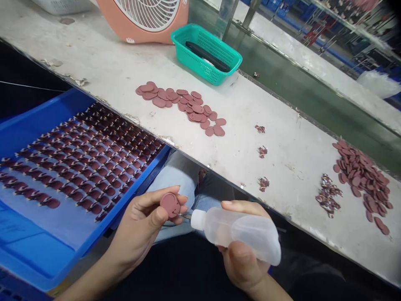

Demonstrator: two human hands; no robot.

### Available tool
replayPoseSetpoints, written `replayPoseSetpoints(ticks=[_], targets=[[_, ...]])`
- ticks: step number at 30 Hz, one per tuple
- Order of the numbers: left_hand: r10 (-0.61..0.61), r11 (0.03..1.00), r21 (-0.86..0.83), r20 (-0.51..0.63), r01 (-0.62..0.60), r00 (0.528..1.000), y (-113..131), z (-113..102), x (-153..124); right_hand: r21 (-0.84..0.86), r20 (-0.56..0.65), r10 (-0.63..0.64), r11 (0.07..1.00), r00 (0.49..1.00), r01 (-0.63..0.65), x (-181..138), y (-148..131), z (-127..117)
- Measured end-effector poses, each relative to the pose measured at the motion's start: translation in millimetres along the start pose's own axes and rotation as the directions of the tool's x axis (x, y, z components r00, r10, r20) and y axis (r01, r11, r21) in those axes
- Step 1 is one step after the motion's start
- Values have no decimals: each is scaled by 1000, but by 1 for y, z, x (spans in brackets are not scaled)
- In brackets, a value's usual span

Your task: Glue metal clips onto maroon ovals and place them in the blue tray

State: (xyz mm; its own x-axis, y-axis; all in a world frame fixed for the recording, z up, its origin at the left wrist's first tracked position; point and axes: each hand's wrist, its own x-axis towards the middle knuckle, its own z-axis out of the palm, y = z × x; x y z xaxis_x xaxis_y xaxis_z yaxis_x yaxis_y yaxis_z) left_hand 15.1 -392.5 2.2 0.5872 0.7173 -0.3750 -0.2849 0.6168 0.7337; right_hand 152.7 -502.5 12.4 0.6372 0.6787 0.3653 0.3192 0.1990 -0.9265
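Observation:
Between the thumb and fingers of my left hand (145, 219) is a flat maroon disc (170, 205) with small holes near its lower edge. My right hand (246, 255) is wrapped round a translucent white squeeze bottle (242, 232), held on its side. The bottle's thin tip (185, 216) points left and meets the disc's lower edge, or nearly so; I cannot tell whether they touch. Both hands are above my lap, in front of the table edge. Three small maroon figure pieces (263, 151) lie spaced in a row on the table beyond the bottle.
Loose maroon discs (197, 109) lie mid-table, with a bigger heap (360, 175) at right beside a cluster of figure pieces (327, 195). A blue tray (34, 246) at left bears rows of assembled pieces. Behind are a green basket (206, 54) and an orange fan (122, 31).

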Motion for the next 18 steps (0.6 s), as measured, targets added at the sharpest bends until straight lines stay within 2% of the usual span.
replayPoseSetpoints(ticks=[4, 9, 14, 18], targets=[[2, 1000, 8, 10, -2, 1000, 0, -2, 0, -12, -26, -6, 1000, 1000, 5, 1, -1, 1], [3, 1000, 17, 6, -3, 1000, -1, -2, 1, 42, 16, -30, 999, 999, 30, 5, -2, 2], [14, 1000, 7, 11, -14, 1000, 0, -2, -1, -49, -55, -79, 996, 995, 77, 3, -1, 1], [17, 1000, 5, 7, -17, 1000, -1, -2, 1, -41, -44, -62, 997, 997, 60, 1, -1, 1]])
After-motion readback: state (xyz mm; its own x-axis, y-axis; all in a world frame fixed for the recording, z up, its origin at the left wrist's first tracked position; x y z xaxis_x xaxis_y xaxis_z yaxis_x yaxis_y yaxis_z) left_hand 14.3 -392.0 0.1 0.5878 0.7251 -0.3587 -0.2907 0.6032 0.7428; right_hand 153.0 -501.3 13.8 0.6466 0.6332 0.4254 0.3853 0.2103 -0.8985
